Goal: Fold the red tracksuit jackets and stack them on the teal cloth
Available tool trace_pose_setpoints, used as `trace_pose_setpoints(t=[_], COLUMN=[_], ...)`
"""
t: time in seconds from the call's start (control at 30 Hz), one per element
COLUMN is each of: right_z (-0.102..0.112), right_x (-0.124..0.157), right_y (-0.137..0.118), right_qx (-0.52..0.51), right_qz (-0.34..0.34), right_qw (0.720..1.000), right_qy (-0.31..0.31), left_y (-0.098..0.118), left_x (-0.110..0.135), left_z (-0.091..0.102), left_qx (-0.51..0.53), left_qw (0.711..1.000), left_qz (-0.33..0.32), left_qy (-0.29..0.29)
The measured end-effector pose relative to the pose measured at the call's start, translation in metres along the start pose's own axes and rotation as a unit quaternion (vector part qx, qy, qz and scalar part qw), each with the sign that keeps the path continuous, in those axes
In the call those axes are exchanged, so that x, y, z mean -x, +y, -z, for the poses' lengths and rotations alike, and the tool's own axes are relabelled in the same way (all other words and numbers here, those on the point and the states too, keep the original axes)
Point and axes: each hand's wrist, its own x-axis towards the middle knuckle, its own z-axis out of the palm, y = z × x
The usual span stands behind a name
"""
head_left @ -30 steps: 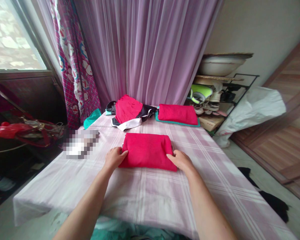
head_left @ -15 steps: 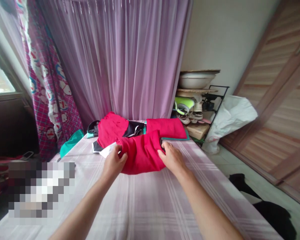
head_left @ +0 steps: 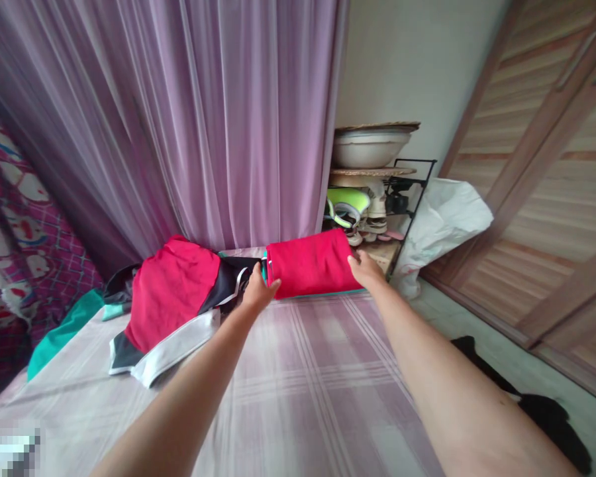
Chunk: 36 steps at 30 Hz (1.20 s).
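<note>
A folded red garment (head_left: 310, 265) lies on top of the folded pile at the back of the bed. A thin teal edge (head_left: 332, 293) shows under its front. My left hand (head_left: 259, 289) is at its left end, with the thumb over the front and the fingers by the side edge. At the right end, my right hand (head_left: 367, 269) holds the side edge between thumb and fingers; some fingertips are hidden. Left of my left hand lies an unfolded red garment (head_left: 173, 281) with dark and white parts.
A checked sheet (head_left: 288, 391) covers the bed. Teal cloth (head_left: 64, 331) lies at the left edge. Purple curtains (head_left: 248, 119) hang behind. At the right stand a rack (head_left: 417, 199) with shoes and a basin (head_left: 370, 147), a white sack (head_left: 442, 218) and a wooden wardrobe (head_left: 536, 199).
Both hands have carried the folded red garment back and right, from the middle of the bed onto the pile. The view has turned right, uncovering more of the unfolded garment.
</note>
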Motion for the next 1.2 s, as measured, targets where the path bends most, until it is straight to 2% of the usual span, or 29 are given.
trace_pose_setpoints(t=[0.07, 0.13, 0.2, 0.27, 0.33, 0.37, 0.43, 0.5, 0.7, 0.8, 0.9, 1.0, 1.07, 1.2], right_z=[-0.03, -0.053, -0.068, -0.074, -0.075, -0.075, -0.075, -0.075, -0.076, -0.079, -0.083, -0.082, -0.081, -0.091], right_x=[0.009, 0.024, 0.043, 0.062, 0.079, 0.085, 0.09, 0.085, 0.031, 0.01, 0.004, 0.013, 0.029, 0.09], right_y=[0.022, 0.04, 0.051, 0.053, 0.045, 0.039, 0.021, 0.003, -0.037, -0.046, -0.047, -0.044, -0.041, -0.029], right_qx=[-0.012, -0.03, -0.04, -0.015, 0.04, 0.07, 0.126, 0.166, 0.188, 0.182, 0.174, 0.172, 0.166, 0.129], right_qz=[-0.003, 0.016, 0.032, 0.063, 0.14, 0.189, 0.273, 0.305, 0.28, 0.275, 0.269, 0.269, 0.274, 0.277], right_qw=[1.0, 0.999, 0.997, 0.991, 0.981, 0.972, 0.951, 0.937, 0.94, 0.941, 0.943, 0.943, 0.945, 0.952], right_qy=[-0.011, 0.013, 0.063, 0.115, 0.131, 0.12, 0.071, 0.022, -0.051, -0.08, -0.094, -0.09, -0.07, 0.023], left_y=[-0.037, -0.069, -0.092, -0.104, -0.108, -0.109, -0.109, -0.109, -0.114, -0.115, -0.115, -0.113, -0.111, -0.109], left_x=[0.023, 0.05, 0.076, 0.097, 0.115, 0.122, 0.134, 0.142, 0.145, 0.144, 0.143, 0.142, 0.141, 0.137], left_z=[-0.019, -0.026, -0.023, -0.014, -0.003, 0.002, 0.009, 0.014, 0.012, 0.009, 0.006, 0.004, 0.003, 0.004], left_qx=[-0.032, -0.051, -0.064, -0.065, -0.052, -0.041, -0.012, 0.021, 0.103, 0.125, 0.141, 0.158, 0.166, 0.168], left_qw=[0.999, 0.995, 0.991, 0.987, 0.988, 0.989, 0.993, 0.996, 0.994, 0.992, 0.99, 0.987, 0.986, 0.986], left_qz=[-0.034, -0.073, -0.112, -0.138, -0.141, -0.135, -0.114, -0.084, -0.025, -0.015, -0.006, -0.003, 0.0, 0.005], left_qy=[-0.026, -0.038, -0.044, -0.047, -0.043, -0.039, -0.03, -0.023, -0.004, -0.003, 0.0, 0.008, 0.011, 0.016])
